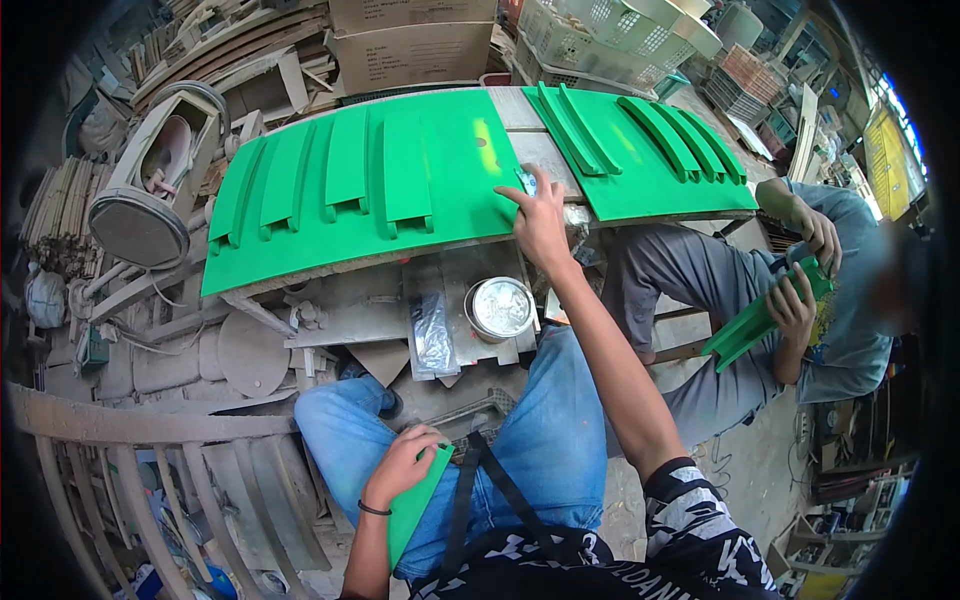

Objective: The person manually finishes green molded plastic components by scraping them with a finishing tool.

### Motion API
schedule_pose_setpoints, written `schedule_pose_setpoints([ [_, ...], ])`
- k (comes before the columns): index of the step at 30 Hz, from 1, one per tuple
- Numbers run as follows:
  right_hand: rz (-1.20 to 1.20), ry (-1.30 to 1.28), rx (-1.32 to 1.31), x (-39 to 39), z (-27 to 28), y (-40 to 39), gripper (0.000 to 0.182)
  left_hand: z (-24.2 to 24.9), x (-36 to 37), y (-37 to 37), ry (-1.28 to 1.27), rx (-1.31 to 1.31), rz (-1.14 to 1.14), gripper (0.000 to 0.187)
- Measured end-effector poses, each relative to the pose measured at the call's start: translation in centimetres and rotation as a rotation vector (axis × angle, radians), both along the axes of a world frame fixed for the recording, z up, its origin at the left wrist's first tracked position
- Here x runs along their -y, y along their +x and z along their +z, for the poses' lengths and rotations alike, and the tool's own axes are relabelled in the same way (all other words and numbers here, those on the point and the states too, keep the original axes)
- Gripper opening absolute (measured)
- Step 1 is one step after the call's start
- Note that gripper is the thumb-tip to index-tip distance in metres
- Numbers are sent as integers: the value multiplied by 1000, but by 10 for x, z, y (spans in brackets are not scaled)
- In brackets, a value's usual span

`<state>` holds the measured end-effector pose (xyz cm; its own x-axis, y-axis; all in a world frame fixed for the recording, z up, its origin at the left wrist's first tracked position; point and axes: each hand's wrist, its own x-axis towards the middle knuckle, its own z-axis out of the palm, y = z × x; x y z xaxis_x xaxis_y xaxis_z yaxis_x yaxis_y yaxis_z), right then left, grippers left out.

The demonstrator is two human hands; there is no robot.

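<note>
My left hand (402, 466) is closed over the upper end of a green painted panel piece (417, 510) lying on my lap. My right hand (543, 222) reaches out to the near edge of the workbench, thumb and fingers spread apart. Close to its fingertips is a small bluish-white item (528, 182), too small to name. Left of that hand, a large green board (465, 190) carries several green channel-shaped strips (347, 165). A second green board (620, 190) lies to the right, with more curved green strips (660, 138) on it.
A co-worker's hands (795, 305) hold a green channel piece (750, 325) at the right. Below the bench stand a round can (500, 308) and a plastic bag (432, 335). A wooden railing (150, 430) is at the left; cardboard boxes (415, 55) and crates (600, 45) are behind.
</note>
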<state>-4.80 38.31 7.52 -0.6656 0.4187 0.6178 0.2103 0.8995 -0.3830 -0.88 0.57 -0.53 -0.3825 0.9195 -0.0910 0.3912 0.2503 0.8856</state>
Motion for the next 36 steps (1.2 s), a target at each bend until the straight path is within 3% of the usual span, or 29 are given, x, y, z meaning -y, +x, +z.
schedule_pose_setpoints([
  [5,-25,-5,170,4,-17,0,43,-2,0,-1,27,0,6,20],
  [12,-24,46,75,-2,-9,-6,41,7,-2,-4,13,0,-68,26],
  [15,-45,71,79,-2,-6,-10,51,6,-2,-4,19,7,-92,26],
  [18,19,-44,31,22,17,-7,58,3,-2,-3,18,20,-60,22],
  [20,283,-224,-140,56,16,13,56,5,-4,-5,21,13,-27,19],
  [22,428,-165,-85,100,-4,53,46,10,-3,-4,-36,40,-5,19],
  [23,465,-347,95,125,-19,80,42,13,-5,-4,-33,39,-20,19],
  [25,478,-437,287,162,-60,131,37,19,-8,-2,-106,36,-11,21],
  [27,431,-569,338,195,-89,172,43,22,-12,-5,-106,49,-14,22],
  [29,405,-661,358,221,-94,196,46,22,-9,-3,-131,77,-26,23],
  [36,390,-533,372,233,-71,191,49,21,-15,-11,-113,6,10,24],
])
